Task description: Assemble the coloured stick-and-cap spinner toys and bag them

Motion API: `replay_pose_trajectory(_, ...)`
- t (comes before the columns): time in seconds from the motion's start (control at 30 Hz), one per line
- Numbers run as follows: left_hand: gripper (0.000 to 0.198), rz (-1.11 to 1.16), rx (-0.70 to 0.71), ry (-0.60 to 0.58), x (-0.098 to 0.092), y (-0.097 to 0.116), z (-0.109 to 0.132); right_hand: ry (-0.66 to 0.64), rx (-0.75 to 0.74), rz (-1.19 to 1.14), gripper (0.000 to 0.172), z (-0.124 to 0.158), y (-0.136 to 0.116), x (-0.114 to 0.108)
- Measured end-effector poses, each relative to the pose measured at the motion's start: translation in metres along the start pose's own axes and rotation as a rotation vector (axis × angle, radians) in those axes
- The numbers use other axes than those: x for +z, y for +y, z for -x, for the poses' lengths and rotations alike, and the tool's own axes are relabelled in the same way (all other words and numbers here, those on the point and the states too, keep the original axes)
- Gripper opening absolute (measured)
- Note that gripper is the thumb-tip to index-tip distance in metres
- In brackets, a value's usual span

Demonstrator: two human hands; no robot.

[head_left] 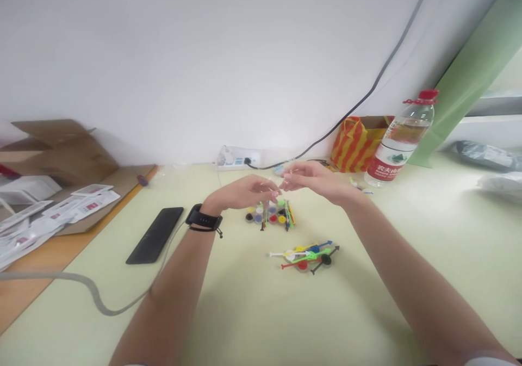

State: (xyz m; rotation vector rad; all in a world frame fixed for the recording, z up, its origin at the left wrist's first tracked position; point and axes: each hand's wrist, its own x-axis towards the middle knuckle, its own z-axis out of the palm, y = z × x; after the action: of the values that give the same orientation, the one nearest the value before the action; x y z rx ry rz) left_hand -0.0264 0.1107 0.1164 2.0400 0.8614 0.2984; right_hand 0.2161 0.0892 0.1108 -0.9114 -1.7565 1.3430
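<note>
My left hand [248, 191], with a black watch on its wrist, and my right hand [312, 178] meet above the pale green table [253, 311]. The fingertips of both pinch together around something small and pale that I cannot make out. Just below them lies a cluster of small coloured round pieces and sticks [271, 213]. Nearer to me lies a second heap of coloured arrow-shaped sticks and discs [305, 254].
A black phone [155, 234] lies left of my left arm, with a grey cable [81, 287] curling past it. Cardboard and white packets [61, 208] sit at far left. At the back are a power strip [236, 159], a striped bag [354, 146] and a water bottle [402, 143].
</note>
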Motion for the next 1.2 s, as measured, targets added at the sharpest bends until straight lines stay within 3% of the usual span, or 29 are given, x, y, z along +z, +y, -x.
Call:
replay_pose_trajectory(0.2,0.047,-0.029,-0.022,0.01,-0.006,0.003,0.003,-0.094,0.041,-0.089,0.04,0.004,0.0,-0.01)
replay_pose_trajectory(0.4,0.054,-0.074,0.111,0.027,-0.004,-0.001,-0.002,-0.401,0.141,-0.158,0.053,0.006,0.003,-0.007)
replay_pose_trajectory(0.67,0.058,-0.174,0.227,-0.019,0.0,0.005,-0.004,-0.555,0.178,-0.263,0.053,0.003,0.012,0.005)
replay_pose_trajectory(0.73,0.057,-0.219,0.205,0.027,0.002,0.007,-0.004,-0.545,0.2,-0.299,0.054,0.002,0.015,0.006)
replay_pose_trajectory(0.9,0.05,-0.45,0.232,0.346,0.009,0.013,-0.001,-0.41,0.251,-0.469,0.059,-0.004,0.022,0.003)
replay_pose_trajectory(1.0,0.078,-0.61,0.347,0.327,0.015,0.016,-0.001,-0.329,0.281,-0.606,0.067,-0.009,0.025,0.003)
replay_pose_trajectory(1.1,0.105,-0.75,0.38,0.333,0.023,0.018,-0.003,-0.258,0.266,-0.772,0.063,-0.013,0.022,0.007)
replay_pose_trajectory(1.2,0.112,-0.851,0.346,0.368,0.032,0.018,-0.007,-0.192,0.253,-0.843,0.052,-0.014,0.016,0.012)
